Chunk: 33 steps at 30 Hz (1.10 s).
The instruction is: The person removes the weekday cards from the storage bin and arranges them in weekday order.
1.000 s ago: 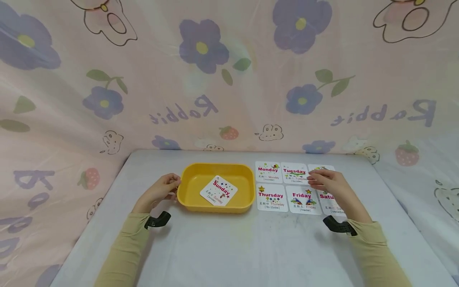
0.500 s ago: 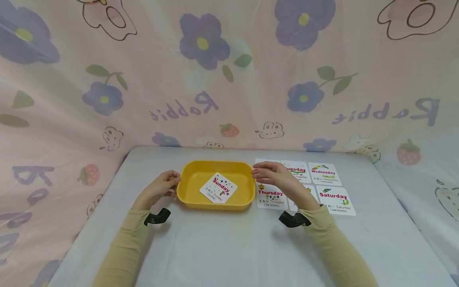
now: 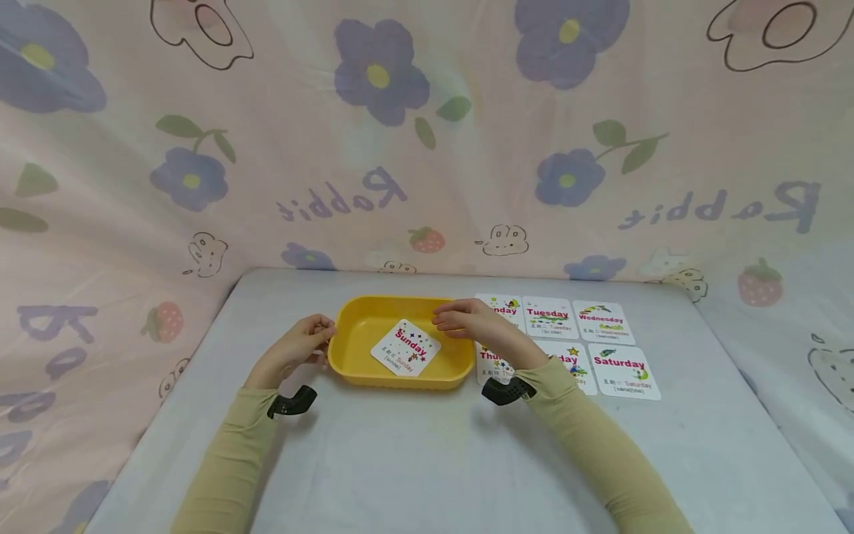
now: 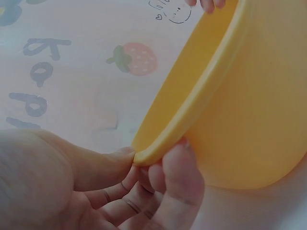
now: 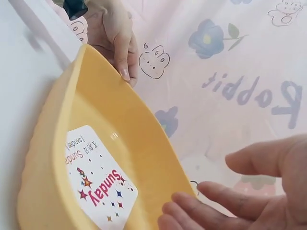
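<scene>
2 hands frame the yellow tray (image 3: 347, 348) near the table's (image 3: 400, 460) front: the left hand (image 3: 296, 352) pinches its left rim, the right hand (image 3: 467, 322) hovers over the right rim, fingers (image 5: 211, 191) spread, holding nothing. Inside lies the Sunday card (image 3: 405, 348). Likely a 2-handed grip comes next. Beyond, the day cards (image 3: 600, 322) crowd the right; leftward is free.

The card (image 3: 407, 348) in the yellow tray (image 3: 353, 326) reads "Sunday". At its 3 o'clock, on the surface (image 3: 427, 460), cards read "Tuesday" (image 3: 549, 317), "Wednesday" (image 3: 603, 322) and "Saturday" (image 3: 623, 371); three others are partly covered. The backdrop cloth (image 3: 373, 193) shows "Rabbit" mirrored.
</scene>
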### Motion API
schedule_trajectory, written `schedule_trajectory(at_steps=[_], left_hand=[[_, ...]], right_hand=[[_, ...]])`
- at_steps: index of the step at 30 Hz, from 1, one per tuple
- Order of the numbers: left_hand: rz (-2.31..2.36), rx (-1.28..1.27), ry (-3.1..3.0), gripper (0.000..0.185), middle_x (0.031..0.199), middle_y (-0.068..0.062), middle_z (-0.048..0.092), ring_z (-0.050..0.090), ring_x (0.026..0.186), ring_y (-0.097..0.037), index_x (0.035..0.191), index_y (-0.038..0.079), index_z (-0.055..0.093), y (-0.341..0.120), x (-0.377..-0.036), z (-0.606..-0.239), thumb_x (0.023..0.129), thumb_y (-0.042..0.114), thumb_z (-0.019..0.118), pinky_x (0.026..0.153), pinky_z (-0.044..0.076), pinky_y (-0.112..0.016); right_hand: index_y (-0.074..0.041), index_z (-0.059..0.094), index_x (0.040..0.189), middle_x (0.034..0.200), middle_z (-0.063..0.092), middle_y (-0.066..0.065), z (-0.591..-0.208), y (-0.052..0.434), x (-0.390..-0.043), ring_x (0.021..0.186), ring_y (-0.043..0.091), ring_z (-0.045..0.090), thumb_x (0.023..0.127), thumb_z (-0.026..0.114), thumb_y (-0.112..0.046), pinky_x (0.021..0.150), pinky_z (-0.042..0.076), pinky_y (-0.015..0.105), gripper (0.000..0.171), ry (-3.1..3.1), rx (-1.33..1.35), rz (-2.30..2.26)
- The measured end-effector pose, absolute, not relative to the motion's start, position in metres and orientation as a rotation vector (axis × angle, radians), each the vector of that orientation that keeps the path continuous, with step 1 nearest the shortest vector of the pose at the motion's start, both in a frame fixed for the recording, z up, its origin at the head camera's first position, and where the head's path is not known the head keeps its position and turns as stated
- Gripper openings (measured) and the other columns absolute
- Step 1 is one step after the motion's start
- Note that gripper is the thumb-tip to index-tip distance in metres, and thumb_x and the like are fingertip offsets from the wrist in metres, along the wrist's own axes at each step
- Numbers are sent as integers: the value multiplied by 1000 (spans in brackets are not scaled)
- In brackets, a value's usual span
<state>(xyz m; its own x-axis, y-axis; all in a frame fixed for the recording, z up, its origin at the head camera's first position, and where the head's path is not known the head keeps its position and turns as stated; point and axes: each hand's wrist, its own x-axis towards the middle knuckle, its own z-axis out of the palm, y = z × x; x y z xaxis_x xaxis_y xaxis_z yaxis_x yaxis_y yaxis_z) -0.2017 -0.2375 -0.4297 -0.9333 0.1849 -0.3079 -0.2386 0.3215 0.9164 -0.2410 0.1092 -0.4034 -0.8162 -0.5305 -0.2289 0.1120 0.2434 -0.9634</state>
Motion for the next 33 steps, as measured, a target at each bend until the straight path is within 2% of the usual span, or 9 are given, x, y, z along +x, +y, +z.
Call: schedule_trajectory(at_steps=[6, 16, 22, 27, 30, 33], left_hand=[[1649, -47, 2229, 27, 93, -17, 50, 55, 67, -19, 119, -7, 42, -237, -202, -430, 104, 15, 43, 60, 54, -29], [1638, -61, 2239, 25, 94, -18, 51, 56, 68, -20, 117, -6, 42, -237, -202, -430, 104, 15, 42, 61, 54, -29], [1629, -57, 2244, 25, 96, -19, 51, 56, 71, -21, 118, -6, 42, -237, -203, -429, 104, 15, 42, 62, 54, -29], [1618, -43, 2258, 25, 95, -19, 51, 56, 69, -21, 117, -6, 42, -237, -201, -428, 104, 15, 42, 62, 54, -30], [1620, -40, 2261, 24, 93, -17, 51, 56, 69, -20, 117, -6, 43, -237, -201, -428, 104, 14, 43, 62, 54, -30], [1622, -43, 2260, 23, 92, -16, 51, 56, 69, -20, 116, -5, 43, -237, -201, -428, 104, 15, 43, 63, 55, -30]], right_hand=[[8, 45, 135, 134, 51, 22, -403, 96, -246, 123, 36, 49, 99, 53, -22, 103, 39, 43, 48, 1948, -340, -1591], [3, 52, 129, 128, 56, 18, -410, 78, -257, 118, 34, 51, 96, 56, -27, 103, 38, 42, 45, 1985, -189, -1547], [1, 54, 118, 112, 57, 16, -417, 66, -265, 102, 29, 55, 94, 60, -25, 98, 42, 41, 36, 2015, -63, -1528], [2, 58, 108, 97, 58, 13, -419, 58, -268, 89, 27, 53, 93, 61, -27, 90, 43, 39, 33, 2073, -76, -1457], [3, 57, 108, 96, 58, 15, -418, 54, -266, 91, 30, 53, 93, 61, -28, 92, 42, 40, 35, 2063, -118, -1435], [6, 58, 114, 101, 60, 18, -417, 49, -265, 96, 32, 54, 94, 59, -29, 95, 42, 42, 41, 2047, -193, -1394]])
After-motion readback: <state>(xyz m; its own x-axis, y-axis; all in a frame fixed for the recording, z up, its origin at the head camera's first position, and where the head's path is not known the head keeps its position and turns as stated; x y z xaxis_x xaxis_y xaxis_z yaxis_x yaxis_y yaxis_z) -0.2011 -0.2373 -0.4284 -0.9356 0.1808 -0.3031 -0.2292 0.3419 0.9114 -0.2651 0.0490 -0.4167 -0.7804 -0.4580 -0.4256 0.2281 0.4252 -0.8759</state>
